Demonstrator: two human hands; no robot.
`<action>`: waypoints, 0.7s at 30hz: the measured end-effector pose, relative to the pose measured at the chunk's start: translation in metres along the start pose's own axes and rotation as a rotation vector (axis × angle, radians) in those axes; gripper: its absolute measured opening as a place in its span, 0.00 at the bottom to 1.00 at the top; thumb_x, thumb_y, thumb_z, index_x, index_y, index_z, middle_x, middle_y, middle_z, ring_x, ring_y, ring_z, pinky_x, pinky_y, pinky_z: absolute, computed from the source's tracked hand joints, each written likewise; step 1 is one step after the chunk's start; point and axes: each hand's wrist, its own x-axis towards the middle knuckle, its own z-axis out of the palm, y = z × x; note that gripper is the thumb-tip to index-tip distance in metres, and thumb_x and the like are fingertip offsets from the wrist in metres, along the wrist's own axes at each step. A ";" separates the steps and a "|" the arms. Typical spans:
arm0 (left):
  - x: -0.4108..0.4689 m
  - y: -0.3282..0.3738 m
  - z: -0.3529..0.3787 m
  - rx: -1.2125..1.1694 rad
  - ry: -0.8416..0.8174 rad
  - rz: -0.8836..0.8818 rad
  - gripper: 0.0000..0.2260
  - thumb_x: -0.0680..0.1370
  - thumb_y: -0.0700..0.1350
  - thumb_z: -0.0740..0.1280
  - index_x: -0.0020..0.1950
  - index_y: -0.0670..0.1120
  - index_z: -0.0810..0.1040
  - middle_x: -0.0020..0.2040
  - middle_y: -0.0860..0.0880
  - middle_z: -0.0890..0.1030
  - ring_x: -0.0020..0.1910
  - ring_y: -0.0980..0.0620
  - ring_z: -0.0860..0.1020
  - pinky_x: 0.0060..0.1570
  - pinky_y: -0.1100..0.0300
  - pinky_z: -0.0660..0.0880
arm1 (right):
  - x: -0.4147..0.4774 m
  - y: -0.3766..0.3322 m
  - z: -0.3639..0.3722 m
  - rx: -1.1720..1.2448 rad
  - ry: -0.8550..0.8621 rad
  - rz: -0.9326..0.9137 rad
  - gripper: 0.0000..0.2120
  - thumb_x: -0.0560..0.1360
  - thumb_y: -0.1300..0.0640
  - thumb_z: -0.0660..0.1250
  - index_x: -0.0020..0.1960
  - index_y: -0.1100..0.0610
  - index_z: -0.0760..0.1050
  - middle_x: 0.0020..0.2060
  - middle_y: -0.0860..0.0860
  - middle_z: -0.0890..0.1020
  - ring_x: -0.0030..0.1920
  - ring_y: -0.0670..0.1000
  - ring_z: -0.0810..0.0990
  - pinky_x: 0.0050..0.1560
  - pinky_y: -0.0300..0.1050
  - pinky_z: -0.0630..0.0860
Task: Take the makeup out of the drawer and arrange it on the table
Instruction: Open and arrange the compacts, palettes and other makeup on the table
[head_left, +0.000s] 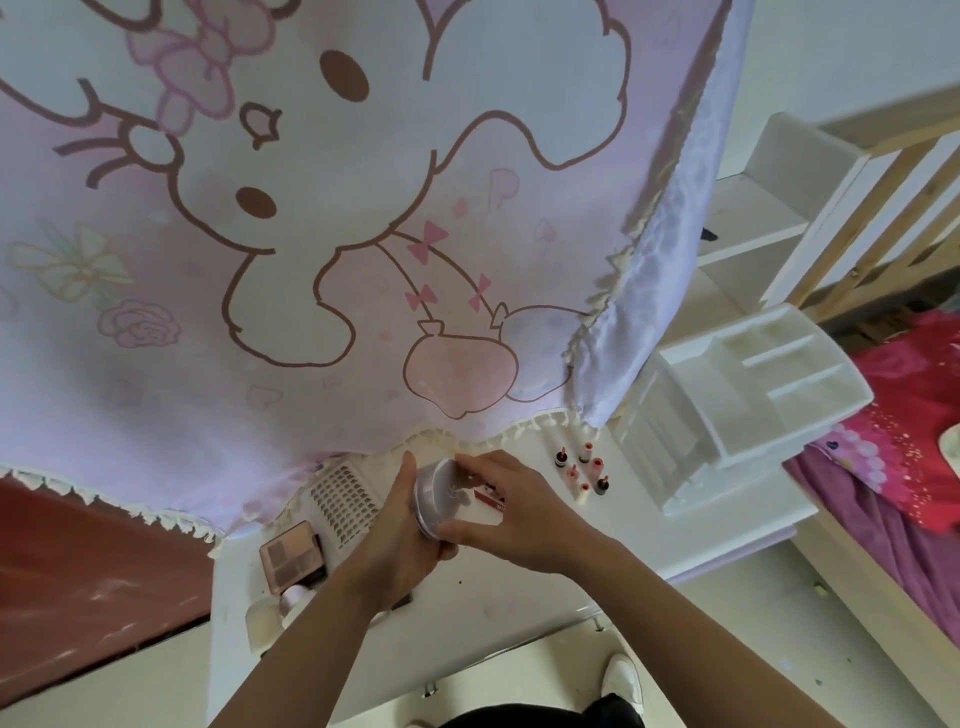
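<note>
The round, pale pink powder jar with a clear lid (441, 496) is just below the centre of the frame. It is tilted on its side and appears to be held off the white worktop (545, 582).

My left hand (402, 540) cups it from the left, with the fingers curled round its wall. My right hand (519, 512) grasps its rim from the right, thumb low and fingers high. Both hands are therefore grasping the jar.

I judge the step in hand to be setting the jar down. Procedure:

1. Level the jar, lid upward, before lowering it.
2. Choose a bare patch of worktop lower in the frame.
3. Release one hand only once the base rests flat.

A small red and white box (491, 500) lies directly behind my right hand, so do not set the jar on it. At left are the pink rectangular eyeshadow palette (292, 556) and the white perforated tray (345, 499). To the right stand small upright red-capped bottles (582, 470), which I judge easy to topple, so approach from above rather than sweeping sideways.
</note>
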 end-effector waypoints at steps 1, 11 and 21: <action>0.001 0.000 0.000 0.027 0.015 0.004 0.28 0.77 0.67 0.48 0.53 0.56 0.85 0.48 0.46 0.82 0.43 0.49 0.72 0.45 0.56 0.68 | -0.002 -0.002 -0.001 -0.032 -0.010 -0.014 0.37 0.71 0.30 0.68 0.74 0.46 0.65 0.63 0.40 0.72 0.63 0.42 0.74 0.64 0.45 0.75; -0.003 0.007 0.010 0.157 0.073 -0.035 0.22 0.84 0.56 0.48 0.53 0.48 0.78 0.39 0.43 0.81 0.40 0.46 0.71 0.37 0.54 0.68 | -0.009 -0.010 -0.002 -0.382 0.029 -0.211 0.32 0.77 0.30 0.56 0.68 0.54 0.64 0.59 0.48 0.69 0.54 0.48 0.66 0.60 0.45 0.68; 0.007 0.001 0.015 0.189 0.170 -0.032 0.29 0.83 0.61 0.47 0.46 0.49 0.84 0.40 0.42 0.79 0.39 0.46 0.72 0.38 0.55 0.67 | -0.009 -0.002 -0.016 -0.273 -0.085 0.038 0.36 0.73 0.25 0.57 0.71 0.48 0.65 0.57 0.43 0.73 0.54 0.46 0.71 0.59 0.45 0.66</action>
